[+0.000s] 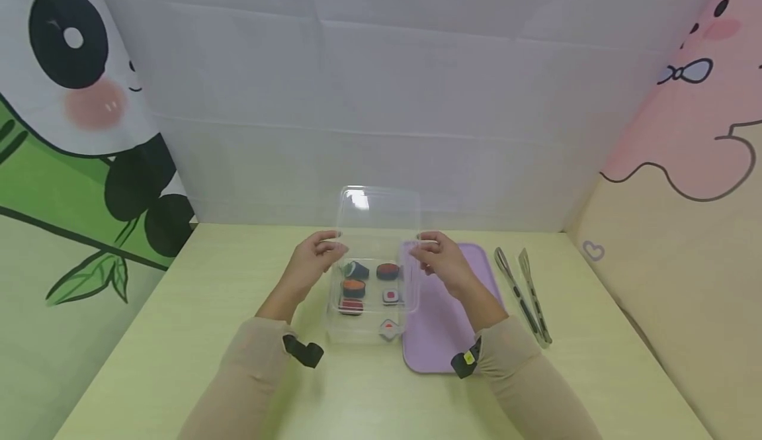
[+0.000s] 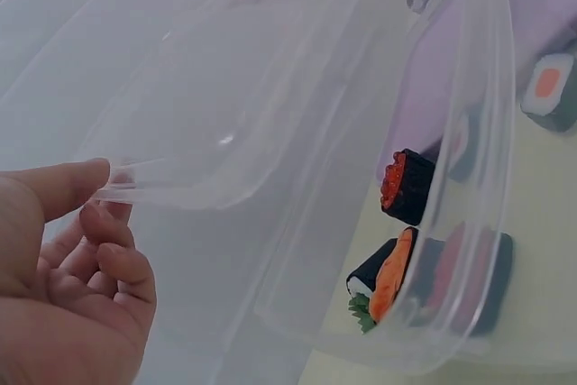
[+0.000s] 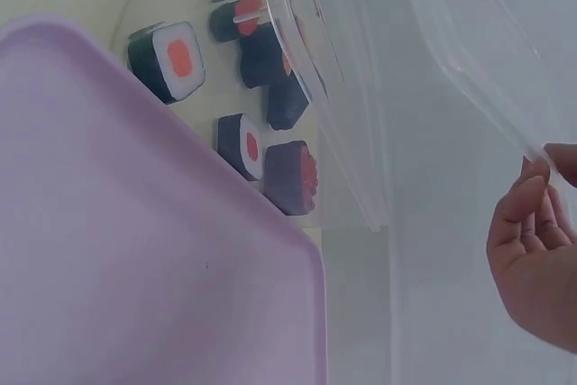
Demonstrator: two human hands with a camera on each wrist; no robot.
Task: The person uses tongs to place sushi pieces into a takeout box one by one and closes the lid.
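Note:
Between both hands stands a clear plastic box with its lid raised. My left hand pinches the lid's left edge between thumb and fingers, as the left wrist view also shows. On the opposite edge, my right hand pinches the lid the same way. Several toy-like sushi pieces show through the clear base: an orange-topped piece, a red-topped piece, a roe piece and a white roll with an orange centre. Glare and overlapping plastic blur the box's edges.
A purple tray lies just right of the box, partly under the right forearm. Farther right, metal tongs lie on the pale table. A white backdrop rises behind, with cartoon-printed side panels.

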